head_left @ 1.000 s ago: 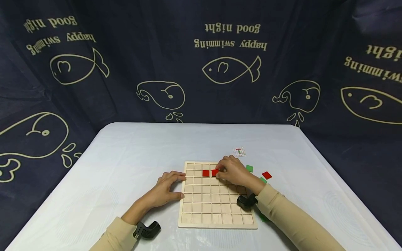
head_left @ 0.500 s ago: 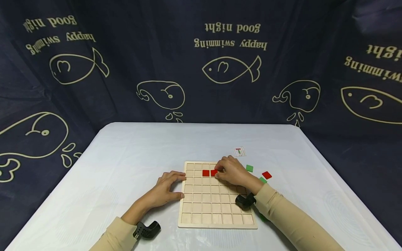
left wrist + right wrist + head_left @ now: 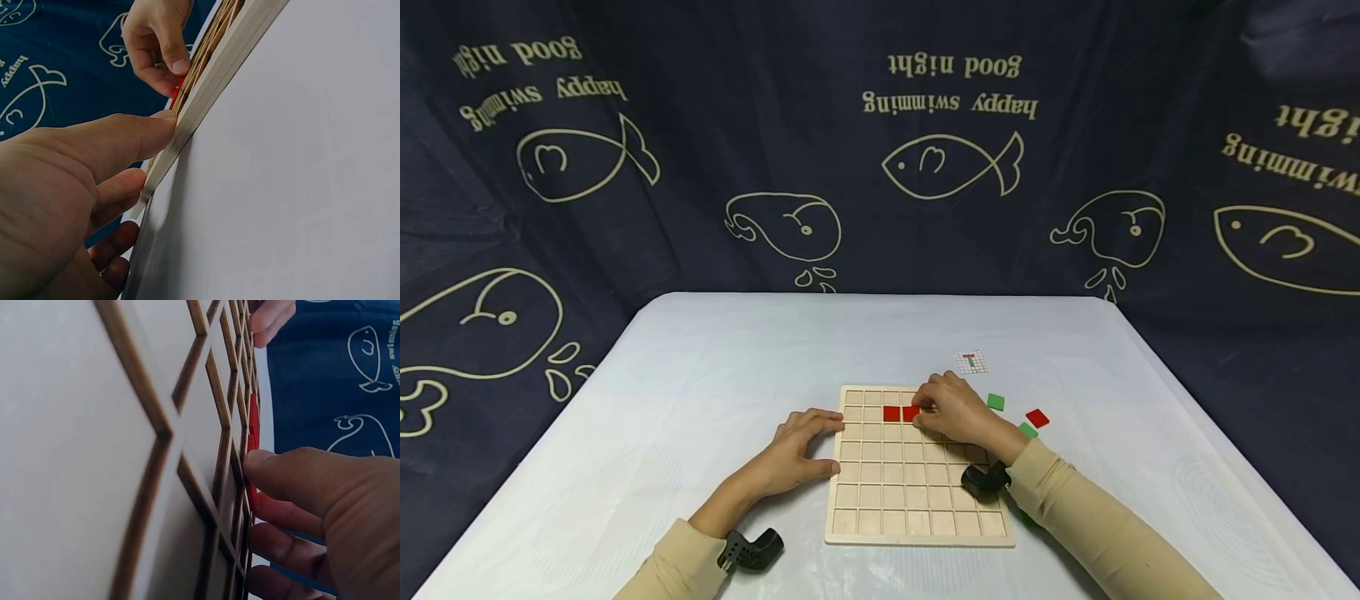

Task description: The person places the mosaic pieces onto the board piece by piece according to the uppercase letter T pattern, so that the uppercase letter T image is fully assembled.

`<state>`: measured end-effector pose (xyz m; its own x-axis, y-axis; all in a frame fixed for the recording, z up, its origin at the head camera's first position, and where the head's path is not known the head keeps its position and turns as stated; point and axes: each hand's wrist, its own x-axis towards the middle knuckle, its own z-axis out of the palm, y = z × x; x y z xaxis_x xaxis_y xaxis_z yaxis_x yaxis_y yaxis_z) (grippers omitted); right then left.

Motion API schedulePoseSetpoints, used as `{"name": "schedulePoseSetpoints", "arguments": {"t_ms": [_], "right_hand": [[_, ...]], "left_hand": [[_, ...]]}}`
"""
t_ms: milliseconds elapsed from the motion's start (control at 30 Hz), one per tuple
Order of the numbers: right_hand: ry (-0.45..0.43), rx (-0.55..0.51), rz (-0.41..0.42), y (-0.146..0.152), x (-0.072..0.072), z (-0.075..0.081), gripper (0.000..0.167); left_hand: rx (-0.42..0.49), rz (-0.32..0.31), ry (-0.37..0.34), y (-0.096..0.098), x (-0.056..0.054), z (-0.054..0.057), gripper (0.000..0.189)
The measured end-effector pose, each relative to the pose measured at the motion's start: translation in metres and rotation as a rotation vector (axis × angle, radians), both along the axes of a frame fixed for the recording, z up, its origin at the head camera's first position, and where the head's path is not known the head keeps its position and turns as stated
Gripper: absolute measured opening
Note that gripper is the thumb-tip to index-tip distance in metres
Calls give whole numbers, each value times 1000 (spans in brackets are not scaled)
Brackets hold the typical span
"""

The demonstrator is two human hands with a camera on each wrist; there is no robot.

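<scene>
My right hand (image 3: 955, 408) is over the upper part of a wooden grid board (image 3: 891, 523), pinching a red square tile (image 3: 910, 413) between thumb and fingers. The tile lies at its cell in the second row, and its right side is hidden by the fingertips. Just left of it, another red tile (image 3: 891, 413) sits flat in the neighbouring cell. My left hand (image 3: 792, 454) rests at the board's left edge, thumb and fingers spread and touching the rim (image 3: 187, 122).
Beyond the board lies a small pattern card (image 3: 972, 362) with a red and green T on a grid. Right of the board are a green tile (image 3: 996, 402), a loose red tile (image 3: 1037, 418) and another green tile (image 3: 1028, 430), partly behind my right wrist. A white cloth (image 3: 760, 350) covers the table.
My right hand has shifted slightly left with the red tile, bringing it closer beside the first red one. Over the last half second it barely moves. My left hand stays put.
</scene>
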<state>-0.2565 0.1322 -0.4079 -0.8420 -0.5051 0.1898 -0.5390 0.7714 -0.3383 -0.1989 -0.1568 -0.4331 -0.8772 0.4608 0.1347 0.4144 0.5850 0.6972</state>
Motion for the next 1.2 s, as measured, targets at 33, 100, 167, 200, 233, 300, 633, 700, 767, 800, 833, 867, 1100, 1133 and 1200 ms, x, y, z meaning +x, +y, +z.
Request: {"name": "schedulePoseSetpoints", "arguments": {"t_ms": [33, 100, 167, 200, 233, 300, 633, 700, 767, 800, 833, 867, 1100, 1133, 1200], "right_hand": [[0, 1, 0, 0, 0, 0, 18], [4, 3, 1, 0, 0, 0, 18], [6, 6, 1, 1, 0, 0, 19], [7, 6, 0, 1, 0, -1, 19], [8, 7, -1, 1, 0, -1, 20], [8, 5, -2, 2, 0, -1, 21], [-10, -23, -15, 5, 1, 0, 24], [-13, -32, -22, 6, 2, 1, 24], [-19, -39, -30, 8, 4, 3, 24], [-21, -41, -35, 8, 5, 4, 24], [-23, -45, -38, 10, 6, 4, 24], [-26, -48, -39, 11, 7, 5, 25], [-32, -61, -50, 24, 13, 11, 27], [-31, -63, -54, 26, 14, 12, 27], [-29, -67, -63, 31, 15, 13, 26]], "left_hand": [[1, 0, 0, 0, 0, 0, 53], [1, 0, 1, 0, 0, 0, 53], [-1, -1, 4, 0, 0, 0, 53], [-3, -1, 6, 0, 0, 0, 53], [-3, -1, 6, 0, 0, 0, 53], [-2, -1, 7, 0, 0, 1, 53], [4, -1, -1, 1, 1, 1, 52], [4, -2, 2, 1, 1, 0, 52], [5, -3, 6, 0, 1, -1, 52], [2, -3, 9, 0, 1, -1, 51], [2, -3, 11, 0, 1, -1, 51], [1, -3, 12, 0, 1, -1, 51], [-1, 0, 3, 0, 1, -1, 52], [-2, 0, 1, 0, 1, -1, 52], [-1, 1, -3, 0, 1, 0, 52]]}}
